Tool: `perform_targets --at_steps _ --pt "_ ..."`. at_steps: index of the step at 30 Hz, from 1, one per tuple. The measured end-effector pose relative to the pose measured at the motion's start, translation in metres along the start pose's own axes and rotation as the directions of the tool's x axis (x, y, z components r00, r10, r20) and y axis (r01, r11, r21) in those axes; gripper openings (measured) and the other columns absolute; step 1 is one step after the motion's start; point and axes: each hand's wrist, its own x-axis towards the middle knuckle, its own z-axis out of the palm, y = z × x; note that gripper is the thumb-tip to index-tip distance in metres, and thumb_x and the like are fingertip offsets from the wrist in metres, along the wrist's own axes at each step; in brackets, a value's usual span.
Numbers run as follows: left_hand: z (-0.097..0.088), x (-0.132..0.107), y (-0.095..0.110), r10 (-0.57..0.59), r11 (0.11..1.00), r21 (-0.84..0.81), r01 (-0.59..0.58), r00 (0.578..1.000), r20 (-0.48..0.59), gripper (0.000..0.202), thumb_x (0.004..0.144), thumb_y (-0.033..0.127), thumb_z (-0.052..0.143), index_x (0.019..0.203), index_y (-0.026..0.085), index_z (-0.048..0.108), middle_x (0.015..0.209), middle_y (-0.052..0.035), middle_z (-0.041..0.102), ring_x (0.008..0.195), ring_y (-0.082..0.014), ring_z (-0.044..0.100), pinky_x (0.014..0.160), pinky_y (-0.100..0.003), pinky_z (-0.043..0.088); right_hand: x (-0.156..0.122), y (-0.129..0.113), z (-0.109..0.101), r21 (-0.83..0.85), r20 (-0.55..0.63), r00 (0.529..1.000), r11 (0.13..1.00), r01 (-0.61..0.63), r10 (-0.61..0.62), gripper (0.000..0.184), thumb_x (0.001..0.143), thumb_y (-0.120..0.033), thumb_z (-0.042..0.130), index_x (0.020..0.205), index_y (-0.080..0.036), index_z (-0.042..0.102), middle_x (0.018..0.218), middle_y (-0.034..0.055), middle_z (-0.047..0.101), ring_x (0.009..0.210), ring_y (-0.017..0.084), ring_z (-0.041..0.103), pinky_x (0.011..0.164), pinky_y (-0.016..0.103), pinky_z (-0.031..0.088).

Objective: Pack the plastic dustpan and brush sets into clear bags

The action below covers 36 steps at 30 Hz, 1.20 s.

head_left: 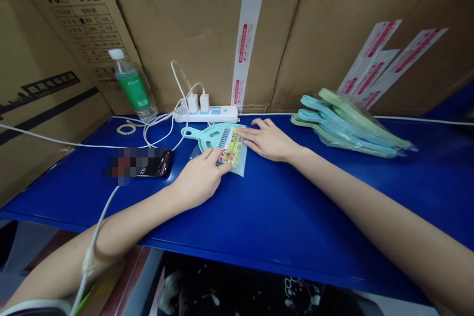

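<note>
Dustpan under left hand, grip unclear, and right hand, unclenched, against its printed label

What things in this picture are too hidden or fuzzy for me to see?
All in the head view:
Phone: blocky squares cover part of its screen.
Label: its small print is too tiny to read, and the left hand hides a bit.
Wrapped stack: the pieces overlap, so I can't count them surely.
Right arm: the picture's edge cuts it off.
</note>
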Motion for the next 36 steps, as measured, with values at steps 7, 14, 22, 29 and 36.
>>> perform_targets --at_steps 7,14,22,29,36 --pt "0.012 0.007 -0.004 0.164 0.984 0.089 -0.152 0.974 -0.156 0.01 0.091 0.015 0.053 0.092 0.015 0.062 0.093 -0.0057 0.065 0.085 -0.0192 0.053 0.073 -0.03 0.047 -0.001 -0.002 -0.001 0.073 0.025 0.999 0.997 -0.027 0.025 0.055 0.096 -0.043 0.021 0.136 -0.019 0.05 0.138 0.0048 0.053 0.106 0.033 0.047 0.083 0.049 0.037" --pt "0.01 0.011 -0.004 0.224 0.97 0.128 -0.205 0.962 -0.156 0.013 0.092 0.012 0.05 0.085 0.014 0.061 0.083 -0.0039 0.067 0.08 -0.0184 0.054 0.068 -0.029 0.045 -0.001 -0.003 0.001 0.134 0.018 0.999 0.99 -0.043 0.041 0.056 0.095 -0.045 0.022 0.137 -0.02 0.05 0.139 0.0057 0.051 0.104 0.033 0.047 0.083 0.051 0.038" --pt "0.009 0.011 -0.003 0.247 0.966 0.128 -0.226 0.951 -0.186 0.017 0.092 0.009 0.046 0.084 0.014 0.061 0.078 -0.0034 0.065 0.077 -0.0175 0.055 0.065 -0.028 0.045 -0.001 -0.002 0.002 0.192 -0.003 0.999 0.98 -0.044 0.045 0.054 0.095 -0.046 0.021 0.136 -0.026 0.051 0.136 0.005 0.055 0.098 0.031 0.049 0.079 0.048 0.039" --pt "0.008 0.013 -0.003 0.299 0.953 0.114 -0.28 0.929 -0.217 0.021 0.09 0.006 0.043 0.081 0.014 0.06 0.074 -0.0029 0.064 0.077 -0.0173 0.058 0.068 -0.028 0.046 0.0 -0.01 -0.002 0.193 0.006 0.997 0.978 -0.077 0.078 0.054 0.095 -0.042 0.023 0.133 -0.02 0.053 0.131 0.008 0.06 0.099 0.032 0.049 0.078 0.049 0.04" --pt "0.009 0.013 -0.004 0.31 0.95 0.099 -0.296 0.927 -0.21 0.021 0.086 0.003 0.042 0.081 0.014 0.06 0.073 -0.0031 0.063 0.077 -0.0171 0.058 0.069 -0.027 0.049 0.002 -0.017 -0.004 0.203 0.017 0.996 0.975 -0.092 0.091 0.055 0.093 -0.042 0.027 0.132 -0.013 0.053 0.13 0.011 0.06 0.1 0.032 0.049 0.08 0.05 0.04"
